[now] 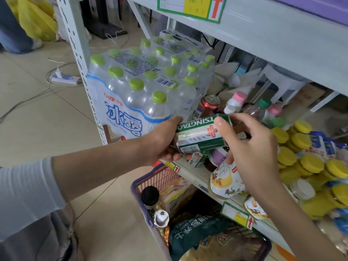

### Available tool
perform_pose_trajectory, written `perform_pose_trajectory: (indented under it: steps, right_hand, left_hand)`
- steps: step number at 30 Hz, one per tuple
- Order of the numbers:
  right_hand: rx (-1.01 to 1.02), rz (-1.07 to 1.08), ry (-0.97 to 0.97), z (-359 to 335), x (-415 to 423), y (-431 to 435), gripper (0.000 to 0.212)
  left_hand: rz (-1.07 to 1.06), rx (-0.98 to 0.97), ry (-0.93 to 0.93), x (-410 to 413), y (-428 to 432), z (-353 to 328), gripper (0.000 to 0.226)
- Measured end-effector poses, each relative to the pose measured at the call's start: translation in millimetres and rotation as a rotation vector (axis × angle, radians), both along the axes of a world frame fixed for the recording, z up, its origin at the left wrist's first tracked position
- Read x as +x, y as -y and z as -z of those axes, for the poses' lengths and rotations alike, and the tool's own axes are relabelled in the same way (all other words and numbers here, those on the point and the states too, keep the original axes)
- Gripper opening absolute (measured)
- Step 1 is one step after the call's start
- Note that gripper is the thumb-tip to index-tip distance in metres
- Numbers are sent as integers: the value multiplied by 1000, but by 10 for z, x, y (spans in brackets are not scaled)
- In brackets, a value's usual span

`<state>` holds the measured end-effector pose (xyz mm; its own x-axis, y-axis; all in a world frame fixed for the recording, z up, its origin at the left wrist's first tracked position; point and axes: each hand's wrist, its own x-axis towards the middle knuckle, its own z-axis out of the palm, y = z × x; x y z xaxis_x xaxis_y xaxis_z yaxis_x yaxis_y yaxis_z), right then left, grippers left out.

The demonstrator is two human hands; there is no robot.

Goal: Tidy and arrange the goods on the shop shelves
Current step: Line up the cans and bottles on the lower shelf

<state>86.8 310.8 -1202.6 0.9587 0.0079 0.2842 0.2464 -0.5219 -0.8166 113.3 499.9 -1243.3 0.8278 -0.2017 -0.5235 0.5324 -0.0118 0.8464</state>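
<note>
Nearest, on the floor below the shelf, stands a shopping basket (134, 189) packed with goods, a dark green bag (195, 234) on top. It is parked close under the shelf lip, probably so stock can be lifted straight up.

Just above it, both hands are closed on a green beer can (203, 134), the task's thing for now. The left hand (163, 140) cups one end from below with its fingers curled under. The right hand (252, 147) pinches the other end, thumb on the near side and fingers round the back. The can lies sideways in the air over the front edge of the lower shelf (190, 176), touching nothing else. I judge the two-handed hold serves to turn it upright, label forward, before it is set down.

Under it lie a smaller green can (197, 159) and a purple-labelled cup (219, 157), both tipped over (likely next to be straightened). To the right, printed paper cups (226, 181) rest on the shelf front, and yellow-lidded jars (301, 144) are heaped beyond them.

Farther back, a red can (209, 106) stands beside a pink-capped bottle (238, 99), so drinks seem to gather here. At the far left a shrink-wrapped pack of water bottles (135, 87) fills the shelf end, where its weight sits low.
</note>
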Motion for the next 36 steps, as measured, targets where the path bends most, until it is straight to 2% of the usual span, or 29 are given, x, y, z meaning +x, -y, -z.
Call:
perform_pose_trajectory:
  steps: [2, 5, 12, 17, 21, 23, 26, 29, 33, 36]
  right_hand:
    - [19, -60, 4, -17, 1, 19, 21]
    - [35, -146, -17, -25, 33, 67, 33]
    - [98, -269, -112, 5, 52, 203, 47]
    - [59, -289, -132, 47, 61, 233, 65]
    - [-14, -288, -91, 67, 57, 213, 60]
    - [-99, -245, 16, 61, 62, 184, 58]
    - [-474, -195, 311, 81, 147, 138, 58]
    - [-780, -145, 515, 158, 328, 132, 54]
    - [-929, -83, 465, 254, 528, 48, 57]
    - [-908, -95, 371, 323, 622, -41, 59]
  left_hand:
    - [-15, 5, 92, 11, -9, -26, 72]
    - [-25, -37, 238, 26, -43, -70, 66]
    - [35, -80, 490, 94, -79, -139, 34]
    - [180, -62, 645, 163, -159, -79, 46]
    - [202, -30, 667, 147, -205, -48, 45]
    - [172, 84, 737, 134, -213, -57, 41]
    - [129, 485, 919, 156, -230, -71, 39]
    - [260, 780, 1018, 169, -229, -53, 37]
    - [504, 1069, 999, 154, -170, 80, 37]
    - [619, 1173, 1006, 133, -94, 199, 50]
